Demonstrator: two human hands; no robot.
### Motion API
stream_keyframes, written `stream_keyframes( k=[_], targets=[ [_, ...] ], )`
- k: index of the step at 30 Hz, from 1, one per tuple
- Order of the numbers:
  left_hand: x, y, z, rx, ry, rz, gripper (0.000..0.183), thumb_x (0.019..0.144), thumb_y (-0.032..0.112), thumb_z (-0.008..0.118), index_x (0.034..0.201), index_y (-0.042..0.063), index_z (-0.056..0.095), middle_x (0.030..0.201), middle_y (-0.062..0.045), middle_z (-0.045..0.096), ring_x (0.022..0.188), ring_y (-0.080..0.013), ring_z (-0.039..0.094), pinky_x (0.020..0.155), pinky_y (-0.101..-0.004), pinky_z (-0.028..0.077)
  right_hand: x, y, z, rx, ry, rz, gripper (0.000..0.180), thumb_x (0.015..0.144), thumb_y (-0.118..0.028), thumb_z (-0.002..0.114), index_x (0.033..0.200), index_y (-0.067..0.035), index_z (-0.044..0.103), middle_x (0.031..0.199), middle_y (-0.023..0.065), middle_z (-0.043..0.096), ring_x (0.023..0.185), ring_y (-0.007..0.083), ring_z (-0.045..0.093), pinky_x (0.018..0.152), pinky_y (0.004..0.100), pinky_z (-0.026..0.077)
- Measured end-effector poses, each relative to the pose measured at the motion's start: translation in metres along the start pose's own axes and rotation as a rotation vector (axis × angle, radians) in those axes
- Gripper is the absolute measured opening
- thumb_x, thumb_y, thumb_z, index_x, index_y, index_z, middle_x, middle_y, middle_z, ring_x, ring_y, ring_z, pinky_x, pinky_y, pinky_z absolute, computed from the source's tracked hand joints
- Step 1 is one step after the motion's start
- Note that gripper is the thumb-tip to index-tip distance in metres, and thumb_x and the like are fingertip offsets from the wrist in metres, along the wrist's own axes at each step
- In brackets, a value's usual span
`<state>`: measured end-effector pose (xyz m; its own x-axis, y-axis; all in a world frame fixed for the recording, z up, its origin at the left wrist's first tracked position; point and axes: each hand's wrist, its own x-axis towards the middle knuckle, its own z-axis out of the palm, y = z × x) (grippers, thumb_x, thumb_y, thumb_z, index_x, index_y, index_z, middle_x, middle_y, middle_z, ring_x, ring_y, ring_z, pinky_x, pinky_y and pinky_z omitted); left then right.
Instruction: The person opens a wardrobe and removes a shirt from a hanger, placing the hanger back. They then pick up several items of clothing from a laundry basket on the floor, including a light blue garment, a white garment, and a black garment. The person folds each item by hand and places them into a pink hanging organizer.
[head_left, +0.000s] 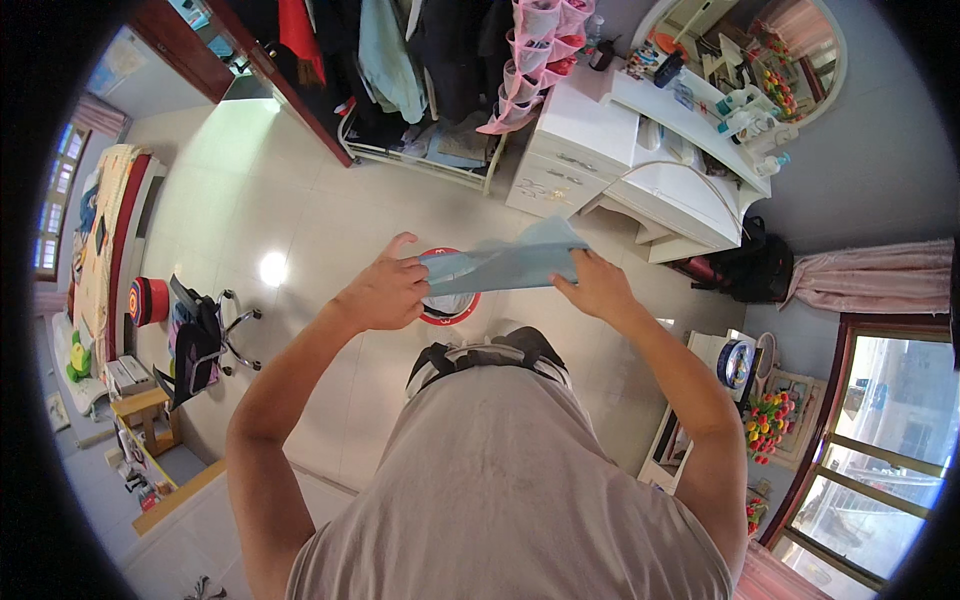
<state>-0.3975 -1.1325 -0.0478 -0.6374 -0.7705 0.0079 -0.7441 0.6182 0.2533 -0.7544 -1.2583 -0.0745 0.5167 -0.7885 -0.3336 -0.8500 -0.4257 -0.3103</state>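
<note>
A thin, pale blue plastic bag or sheet (502, 264) is stretched sideways in front of my body. My left hand (388, 286) grips its left end, with the index finger lifted away. At the right end, my right hand (598, 283) pinches its edge between thumb and fingers. Below the sheet, on the floor, stands a round bin with a red rim (469, 311); a light-coloured liner shows inside it. The sheet hides the middle of the bin.
Ahead stand a clothes rack (420, 154) and a white dressing table (574, 154) with a round mirror (832, 67). An office chair (199, 337) is on the left, near a bed (112, 240). To the right, a low cabinet (660, 450) bears artificial flowers (769, 424). Pale tiles (315, 217) cover the floor.
</note>
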Motion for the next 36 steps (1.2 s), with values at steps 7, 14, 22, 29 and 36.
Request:
stream_keyframes(
  k=[7,14,22,29,36],
  targets=[
    [-0.023,-0.023,-0.002,-0.016,0.054,0.011,0.012,0.071,0.012,0.068,0.063,0.003,0.067,0.082,-0.011,0.059,0.096,-0.0279,0.061,0.115,-0.0447,0.040,-0.018,-0.008,-0.022,-0.447,-0.010,-0.574,0.031,0.092,-0.033,0.068,0.081,-0.006,0.075,0.087,0.0090,0.071,0.102,0.0255,0.062,0.092,0.0374,0.048],
    [-0.034,-0.019,-0.020,-0.154,0.134,-0.037,0.020,0.078,0.010,0.074,0.065,-0.002,0.063,0.094,-0.013,0.057,0.101,-0.0319,0.058,0.111,-0.0462,0.043,-0.020,-0.003,-0.031,-0.394,-0.093,-0.637,0.014,0.090,-0.020,0.068,0.093,-0.007,0.073,0.088,0.0018,0.071,0.102,0.0193,0.057,0.099,0.0419,0.039],
    [-0.051,-0.003,-0.036,-0.114,0.217,-0.247,0.018,0.083,0.005,0.072,0.069,-0.002,0.065,0.113,-0.008,0.056,0.101,-0.0281,0.057,0.097,-0.0413,0.047,-0.035,-0.012,-0.074,-0.313,0.214,-0.744,0.012,0.087,-0.022,0.069,0.092,-0.011,0.073,0.091,-0.0014,0.068,0.121,0.0227,0.053,0.110,0.0424,0.035],
    [-0.049,-0.002,-0.050,-0.024,0.335,-0.244,0.018,0.084,0.002,0.071,0.069,-0.003,0.062,0.108,-0.009,0.060,0.098,-0.0274,0.057,0.090,-0.0394,0.047,-0.023,0.001,-0.067,-0.205,0.395,-0.723,0.011,0.086,-0.017,0.074,0.090,-0.008,0.070,0.089,0.0053,0.067,0.100,0.0249,0.061,0.095,0.0413,0.046],
    [-0.055,-0.003,-0.034,-0.308,0.462,-0.311,0.016,0.083,-0.002,0.073,0.071,-0.002,0.062,0.084,-0.010,0.063,0.087,-0.0281,0.060,0.076,-0.0396,0.050,-0.017,-0.004,-0.063,0.250,0.448,-0.517,0.014,0.082,-0.005,0.078,0.092,-0.001,0.069,0.089,0.0115,0.067,0.084,0.0295,0.063,0.077,0.0396,0.052]
  ],
)
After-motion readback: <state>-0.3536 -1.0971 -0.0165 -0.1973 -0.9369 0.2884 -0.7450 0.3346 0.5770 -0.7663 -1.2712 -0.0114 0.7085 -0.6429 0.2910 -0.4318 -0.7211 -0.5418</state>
